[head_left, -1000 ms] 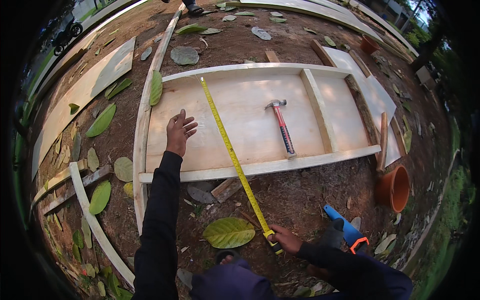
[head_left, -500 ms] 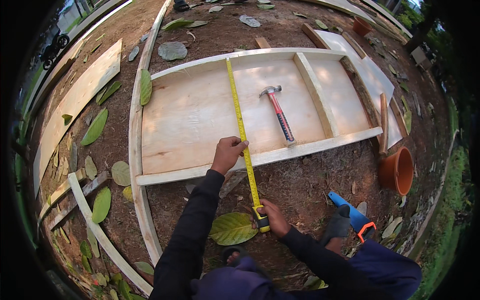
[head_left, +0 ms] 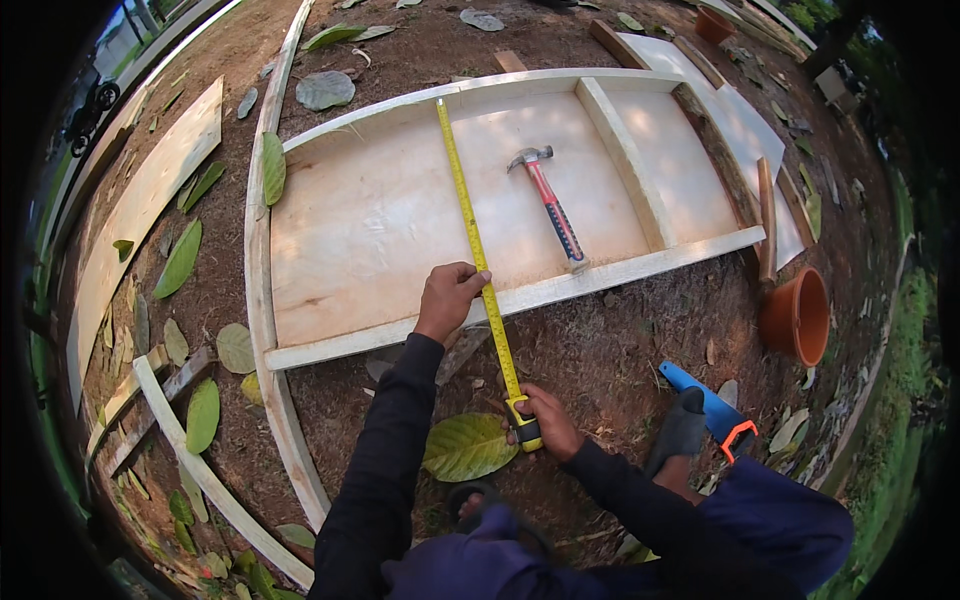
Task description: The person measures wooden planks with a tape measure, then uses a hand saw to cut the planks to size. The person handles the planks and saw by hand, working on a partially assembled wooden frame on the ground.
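My left hand (head_left: pixel 447 298) pinches the yellow tape measure blade (head_left: pixel 456 180) just above the near rail of a pale wooden frame backed with plywood (head_left: pixel 355 230). My right hand (head_left: pixel 550 420) grips the black-and-yellow tape case (head_left: pixel 522 425) below the frame. The blade stretches across the panel to the far rail. A claw hammer (head_left: pixel 555 210) with a red, dark and white handle lies on the plywood, right of the tape, head pointing away from me.
A long board (head_left: pixel 258 250) runs along the frame's left side, beside loose plywood (head_left: pixel 145 235) and crossed strips (head_left: pixel 210 470). An orange bucket (head_left: pixel 793 318) and a blue handsaw (head_left: pixel 705 400) lie right. Pale sheets and offcuts extend beyond the frame; large leaves (head_left: pixel 470 448) are scattered on the dirt.
My left hand came down from open above the panel to grip the blade. The tape shifted rightward across the panel, and my right hand with the case moved up toward the frame.
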A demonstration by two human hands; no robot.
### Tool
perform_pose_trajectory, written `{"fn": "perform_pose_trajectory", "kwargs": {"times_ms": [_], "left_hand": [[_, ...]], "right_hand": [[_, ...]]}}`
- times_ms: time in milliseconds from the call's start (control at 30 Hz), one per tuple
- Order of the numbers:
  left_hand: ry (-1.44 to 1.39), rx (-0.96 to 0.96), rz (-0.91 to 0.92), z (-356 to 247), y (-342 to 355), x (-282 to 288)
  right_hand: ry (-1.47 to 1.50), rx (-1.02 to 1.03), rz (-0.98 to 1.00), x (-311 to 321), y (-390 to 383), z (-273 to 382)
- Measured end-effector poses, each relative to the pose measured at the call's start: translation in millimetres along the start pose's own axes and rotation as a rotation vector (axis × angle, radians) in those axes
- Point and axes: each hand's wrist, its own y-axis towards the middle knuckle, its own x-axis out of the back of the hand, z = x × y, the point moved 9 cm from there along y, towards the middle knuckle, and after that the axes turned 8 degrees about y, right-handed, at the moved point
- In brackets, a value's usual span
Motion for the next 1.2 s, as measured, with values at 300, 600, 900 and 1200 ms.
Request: {"fn": "perform_pose_trajectory", "kwargs": {"times_ms": [300, 600, 900, 1200], "left_hand": [[0.041, 0.001, -0.004, 10.7, 2.8, -3.4], [-0.048, -0.002, -0.011, 4.0, -0.8, 1.5], [-0.071, 0.016, -0.021, 1.8, -2.6, 8.9], [-0.080, 0.050, 0.010, 10.0, -1.2, 9.5]], "right_hand": [[0.051, 0.010, 0.023, 4.1, 2.7, 2.4], [0.060, 0.013, 0.018, 1.7, 6.4, -0.7], [0.030, -0.014, 0.018, -2.5, 5.9, 2.5], [0.050, 0.006, 0.020, 2.3, 11.9, -3.8]]}}
